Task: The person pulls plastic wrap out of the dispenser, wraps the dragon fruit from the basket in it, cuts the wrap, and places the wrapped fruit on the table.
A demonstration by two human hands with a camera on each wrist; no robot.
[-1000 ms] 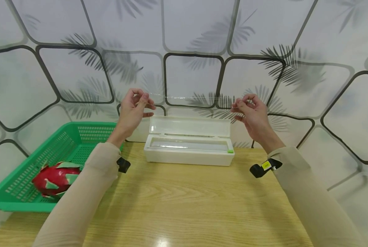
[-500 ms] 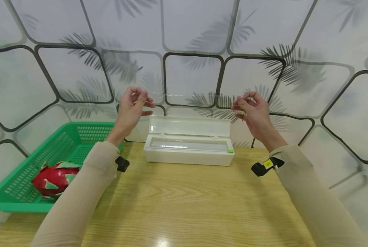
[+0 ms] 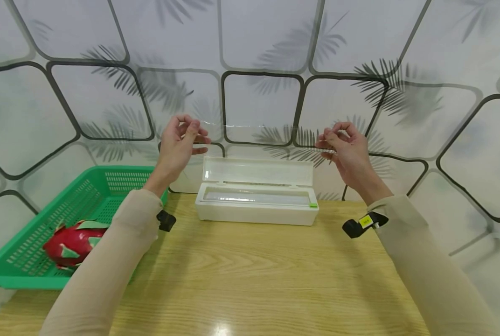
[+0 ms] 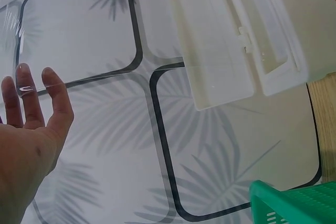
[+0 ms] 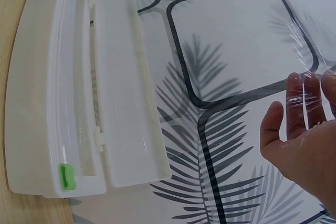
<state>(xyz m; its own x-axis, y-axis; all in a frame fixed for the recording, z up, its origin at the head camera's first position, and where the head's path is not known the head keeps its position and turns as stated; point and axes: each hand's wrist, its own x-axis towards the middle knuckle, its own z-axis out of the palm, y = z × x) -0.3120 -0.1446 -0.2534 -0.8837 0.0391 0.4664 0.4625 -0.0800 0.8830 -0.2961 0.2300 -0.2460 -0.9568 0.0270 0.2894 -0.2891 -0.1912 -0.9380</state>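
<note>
A clear sheet of plastic wrap (image 3: 250,126) stretches between my two hands, its top edge showing as a thin bright line. My left hand (image 3: 179,144) pinches one top corner between thumb and fingers. The opposite corner is pinched by my right hand (image 3: 345,151); in the right wrist view the creased film (image 5: 303,98) lies across its fingers. Below and between the hands stands a white wrap dispenser box (image 3: 256,214), lid (image 3: 258,171) raised, with a roll of film (image 3: 254,196) inside. A green slide cutter (image 3: 313,205) sits at the right end of its front rail.
A green plastic basket (image 3: 65,186) at the left of the wooden table (image 3: 250,270) holds a red dragon fruit (image 3: 71,245), partly hidden by my left sleeve. Behind the table rises a wall (image 3: 262,107) with a leaf pattern.
Both hands have risen slightly, the film between them rising too, and the right hand has drifted a little to the right. The box, basket and dragon fruit stay put.
</note>
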